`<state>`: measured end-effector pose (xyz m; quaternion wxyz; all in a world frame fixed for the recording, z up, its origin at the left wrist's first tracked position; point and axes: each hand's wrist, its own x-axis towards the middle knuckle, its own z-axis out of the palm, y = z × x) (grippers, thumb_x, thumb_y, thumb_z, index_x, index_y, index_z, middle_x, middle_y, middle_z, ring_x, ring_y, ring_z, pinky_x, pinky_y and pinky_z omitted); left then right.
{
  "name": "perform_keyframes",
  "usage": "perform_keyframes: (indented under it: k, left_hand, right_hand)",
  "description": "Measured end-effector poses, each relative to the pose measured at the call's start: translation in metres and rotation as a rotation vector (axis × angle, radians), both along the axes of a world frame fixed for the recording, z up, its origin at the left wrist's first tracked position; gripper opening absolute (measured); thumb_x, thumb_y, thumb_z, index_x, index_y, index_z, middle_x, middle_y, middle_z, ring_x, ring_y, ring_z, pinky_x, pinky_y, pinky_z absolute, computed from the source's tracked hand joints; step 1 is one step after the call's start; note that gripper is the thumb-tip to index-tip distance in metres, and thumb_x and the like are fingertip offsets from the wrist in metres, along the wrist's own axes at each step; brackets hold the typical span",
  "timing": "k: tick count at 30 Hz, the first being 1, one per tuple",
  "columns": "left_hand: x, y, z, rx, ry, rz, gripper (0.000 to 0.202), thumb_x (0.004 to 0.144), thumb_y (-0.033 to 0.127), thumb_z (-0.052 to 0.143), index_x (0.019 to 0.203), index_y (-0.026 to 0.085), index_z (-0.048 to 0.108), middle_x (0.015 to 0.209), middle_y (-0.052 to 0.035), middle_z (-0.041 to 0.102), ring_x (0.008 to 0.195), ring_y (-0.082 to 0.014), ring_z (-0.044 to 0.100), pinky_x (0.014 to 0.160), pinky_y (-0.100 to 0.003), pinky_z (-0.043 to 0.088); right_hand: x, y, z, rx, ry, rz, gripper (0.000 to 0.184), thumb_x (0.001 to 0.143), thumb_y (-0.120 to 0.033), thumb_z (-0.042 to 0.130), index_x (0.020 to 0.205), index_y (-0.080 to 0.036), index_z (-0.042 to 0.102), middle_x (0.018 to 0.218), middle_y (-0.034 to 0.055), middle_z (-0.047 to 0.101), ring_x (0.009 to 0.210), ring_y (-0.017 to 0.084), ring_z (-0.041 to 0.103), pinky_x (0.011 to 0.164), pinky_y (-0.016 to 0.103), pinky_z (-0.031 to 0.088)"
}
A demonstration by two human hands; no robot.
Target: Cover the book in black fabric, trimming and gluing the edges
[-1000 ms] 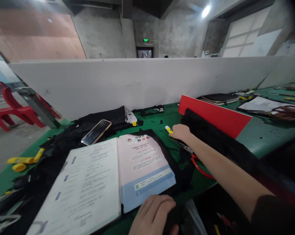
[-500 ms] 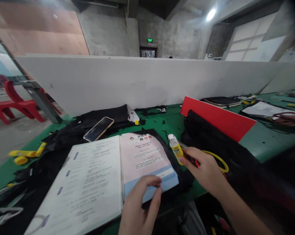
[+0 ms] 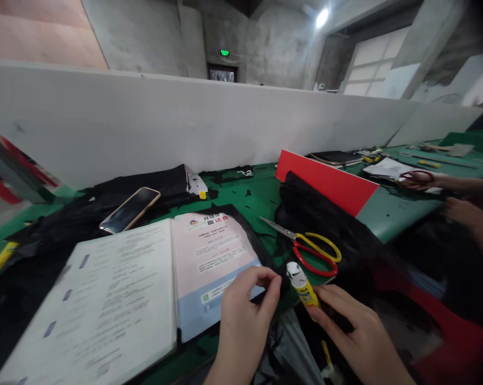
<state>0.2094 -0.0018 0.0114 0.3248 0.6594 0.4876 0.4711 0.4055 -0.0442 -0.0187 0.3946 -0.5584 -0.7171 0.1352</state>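
An open book [image 3: 121, 283] lies on black sheet material [image 3: 261, 240] that shows past its right edge. Its right-hand page is pink and blue, the left one white with printed text. My left hand [image 3: 249, 305] is over the lower right corner, thumb and forefinger pinched at the edge of the black sheet. In my right hand [image 3: 353, 326] is a yellow glue stick [image 3: 303, 289], uncapped, its white end pointing up and left toward the sheet. Just beyond the glue stick lie scissors [image 3: 297, 238] with one red and one yellow handle.
A phone [image 3: 131, 209] rests at the back left by black sheets. A red board [image 3: 325, 182] leans at the back right beside bunched black material. A white partition [image 3: 165, 123] runs behind the green table [image 3: 261, 187]. At far right, another person's hand [image 3: 418, 182] holds scissors.
The view has turned right. My right hand has brought the glue stick nearer and lower, uncovering the scissors. My left hand has moved right to the black sheet's edge, its fingertips now together.
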Motion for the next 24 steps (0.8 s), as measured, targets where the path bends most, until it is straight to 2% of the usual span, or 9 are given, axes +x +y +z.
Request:
perform_keyframes:
  k: [4, 7, 10, 12, 14, 17, 20, 24]
  left_hand:
    - [0.018, -0.002, -0.008, 0.024, 0.053, -0.046, 0.012, 0.087, 0.025, 0.054, 0.079, 0.021, 0.063, 0.074, 0.0000, 0.067, 0.071, -0.0158, 0.063, 0.067, -0.027, 0.049]
    - [0.050, -0.010, -0.027, 0.085, 0.136, -0.203, 0.012, 0.085, 0.017, 0.054, 0.081, 0.021, 0.065, 0.078, -0.0009, 0.068, 0.071, -0.0171, 0.064, 0.066, -0.028, 0.052]
    - [0.087, -0.023, -0.050, 0.171, 0.288, -0.417, 0.022, 0.081, 0.008, 0.055, 0.093, 0.021, 0.068, 0.092, -0.0050, 0.070, 0.081, -0.0214, 0.067, 0.072, -0.033, 0.056]
    - [0.102, -0.030, -0.058, 0.229, 0.363, -0.470, 0.026, 0.078, 0.008, 0.058, 0.098, 0.021, 0.068, 0.114, -0.0104, 0.065, 0.094, -0.0274, 0.065, 0.076, -0.037, 0.057]
    - [0.106, -0.032, -0.056, 0.232, 0.320, -0.459, 0.029, 0.079, 0.010, 0.057, 0.105, 0.021, 0.064, 0.125, -0.0122, 0.058, 0.103, -0.0288, 0.062, 0.080, -0.039, 0.056]
    - [0.096, -0.027, -0.038, 0.183, 0.091, -0.370, 0.027, 0.086, 0.012, 0.046, 0.109, 0.020, 0.057, 0.112, -0.0095, 0.060, 0.096, -0.0210, 0.062, 0.081, -0.034, 0.054]
    - [0.080, -0.019, -0.021, 0.156, -0.068, -0.261, 0.022, 0.090, 0.019, 0.047, 0.111, 0.021, 0.053, 0.096, -0.0056, 0.063, 0.080, -0.0162, 0.061, 0.073, -0.030, 0.052]
    - [0.069, -0.012, -0.014, 0.157, -0.175, -0.248, 0.022, 0.089, 0.021, 0.053, 0.111, 0.022, 0.056, 0.096, -0.0033, 0.064, 0.080, -0.0138, 0.060, 0.073, -0.026, 0.050]
  right_hand:
    - [0.027, -0.010, 0.001, -0.002, -0.005, -0.154, 0.017, 0.086, -0.037, 0.057, 0.096, -0.027, 0.067, 0.098, 0.0026, 0.069, 0.087, 0.017, 0.067, 0.073, 0.022, 0.056]
    - [0.048, -0.020, 0.004, -0.026, -0.025, -0.275, 0.020, 0.084, -0.042, 0.057, 0.094, -0.028, 0.067, 0.097, 0.0011, 0.070, 0.085, 0.017, 0.067, 0.073, 0.022, 0.056]
    - [0.068, -0.030, 0.005, -0.031, -0.055, -0.360, 0.022, 0.086, -0.043, 0.056, 0.097, -0.028, 0.066, 0.101, 0.0007, 0.069, 0.088, 0.017, 0.067, 0.076, 0.023, 0.056]
    - [0.078, -0.035, 0.005, 0.002, -0.088, -0.374, 0.022, 0.086, -0.041, 0.056, 0.100, -0.028, 0.066, 0.102, 0.0009, 0.068, 0.091, 0.017, 0.066, 0.078, 0.023, 0.055]
    - [0.083, -0.037, 0.006, 0.043, -0.133, -0.367, 0.022, 0.085, -0.039, 0.058, 0.102, -0.028, 0.065, 0.103, 0.0010, 0.067, 0.093, 0.016, 0.065, 0.080, 0.023, 0.054]
    - [0.082, -0.036, 0.009, 0.080, -0.205, -0.328, 0.023, 0.086, -0.036, 0.058, 0.106, -0.029, 0.064, 0.106, 0.0007, 0.066, 0.095, 0.016, 0.064, 0.081, 0.022, 0.054]
    - [0.077, -0.033, 0.012, 0.116, -0.288, -0.289, 0.026, 0.087, -0.035, 0.057, 0.112, -0.031, 0.062, 0.106, -0.0004, 0.065, 0.094, 0.014, 0.063, 0.081, 0.021, 0.053]
    - [0.073, -0.031, 0.011, 0.165, -0.401, -0.274, 0.029, 0.087, -0.035, 0.057, 0.116, -0.032, 0.060, 0.108, -0.0007, 0.063, 0.094, 0.014, 0.063, 0.080, 0.022, 0.053]
